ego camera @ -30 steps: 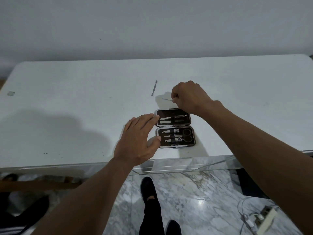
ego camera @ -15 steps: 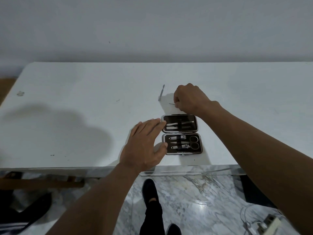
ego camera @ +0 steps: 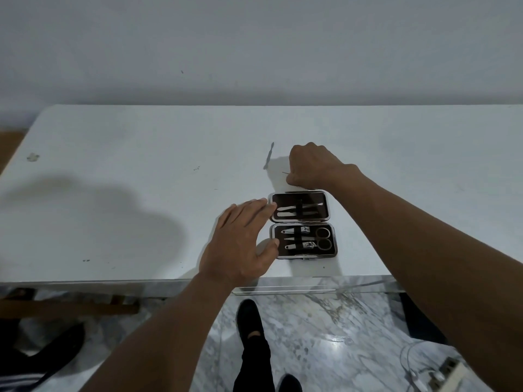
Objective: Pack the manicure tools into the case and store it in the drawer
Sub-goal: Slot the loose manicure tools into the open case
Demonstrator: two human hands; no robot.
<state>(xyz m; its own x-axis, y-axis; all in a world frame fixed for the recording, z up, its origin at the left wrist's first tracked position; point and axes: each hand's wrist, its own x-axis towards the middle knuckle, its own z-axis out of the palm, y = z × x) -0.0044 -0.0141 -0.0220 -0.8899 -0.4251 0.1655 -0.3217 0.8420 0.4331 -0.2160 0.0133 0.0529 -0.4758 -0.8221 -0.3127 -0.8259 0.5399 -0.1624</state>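
The case lies open near the front edge of the desk, with most slots filled. The left hand steadies its left rim with flat, relaxed fingers. The right hand pinches a thin pin-like tool just behind the case. It looks light, stiff and slippery, so I'd hold it mid-shaft. Another flat tool lies further back.

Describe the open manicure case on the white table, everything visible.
The small rectangular case, silver-rimmed with dark brown lining, lies opened flat near the white table's front edge, its two halves one behind the other. Black straps hold slim metal tools in the far half and scissors and clippers in the near one. The left hand's fingertips touch its left edge.
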